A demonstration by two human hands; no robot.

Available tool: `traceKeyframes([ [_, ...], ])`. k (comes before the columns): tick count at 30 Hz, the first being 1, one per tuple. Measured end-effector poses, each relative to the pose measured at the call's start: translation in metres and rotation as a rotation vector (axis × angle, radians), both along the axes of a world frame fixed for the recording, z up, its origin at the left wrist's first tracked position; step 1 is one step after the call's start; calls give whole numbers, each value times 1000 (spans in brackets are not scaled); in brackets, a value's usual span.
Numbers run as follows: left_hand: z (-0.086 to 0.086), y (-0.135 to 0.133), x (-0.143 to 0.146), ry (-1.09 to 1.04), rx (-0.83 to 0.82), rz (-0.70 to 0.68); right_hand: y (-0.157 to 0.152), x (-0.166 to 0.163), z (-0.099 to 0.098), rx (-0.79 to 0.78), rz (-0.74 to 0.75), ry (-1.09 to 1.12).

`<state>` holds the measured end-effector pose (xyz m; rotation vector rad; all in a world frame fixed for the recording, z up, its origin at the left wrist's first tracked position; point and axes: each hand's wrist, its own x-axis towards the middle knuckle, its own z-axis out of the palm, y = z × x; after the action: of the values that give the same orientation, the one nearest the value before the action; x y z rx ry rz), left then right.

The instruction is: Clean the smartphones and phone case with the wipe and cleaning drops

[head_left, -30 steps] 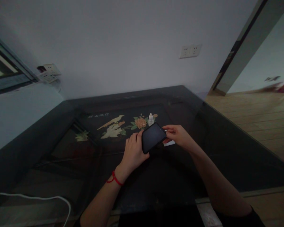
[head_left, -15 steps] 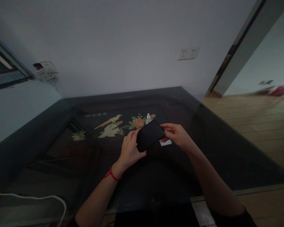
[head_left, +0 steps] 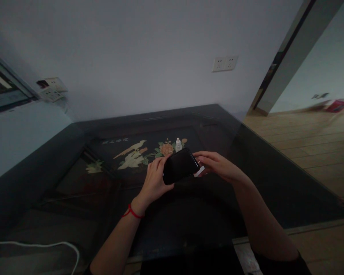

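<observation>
A black smartphone (head_left: 180, 166) is held tilted above the dark tabletop, its dark screen towards me. My left hand (head_left: 157, 176) grips its left end, thumb along the lower edge and fingers at the upper edge; a red cord bracelet circles that wrist. My right hand (head_left: 216, 164) is closed at the phone's right end, the index finger reaching its edge and the other fingertips partly hidden. Just under those fingers shows a small white piece (head_left: 199, 172), perhaps paper; I cannot tell whether they touch it. A small clear bottle with a white cap (head_left: 178, 144) stands behind the phone.
The glossy dark table (head_left: 203, 221) bears a bird-and-flower picture (head_left: 133, 156) and reaches to the wall. A white cable (head_left: 46, 244) lies at the lower left. Wall sockets (head_left: 225, 63) sit above the table, with wooden floor (head_left: 289, 145) to the right.
My right fingers have shifted lower around the phone's right end and now cover part of the white piece. The phone has turned slightly flatter in my left hand. The view has moved slightly.
</observation>
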<state>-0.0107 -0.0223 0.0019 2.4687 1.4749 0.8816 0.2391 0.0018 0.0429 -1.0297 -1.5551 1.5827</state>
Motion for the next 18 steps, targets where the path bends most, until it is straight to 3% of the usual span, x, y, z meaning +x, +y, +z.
traceKeyframes([
  [3,1,-1,0,49,3,-27,3,-2,-2,129,-89,-70],
  [8,2,-3,1,96,-11,-87,3,-1,-1,251,-34,-170],
  [18,4,-2,-2,157,11,-100,-1,-1,0,249,-10,-151],
])
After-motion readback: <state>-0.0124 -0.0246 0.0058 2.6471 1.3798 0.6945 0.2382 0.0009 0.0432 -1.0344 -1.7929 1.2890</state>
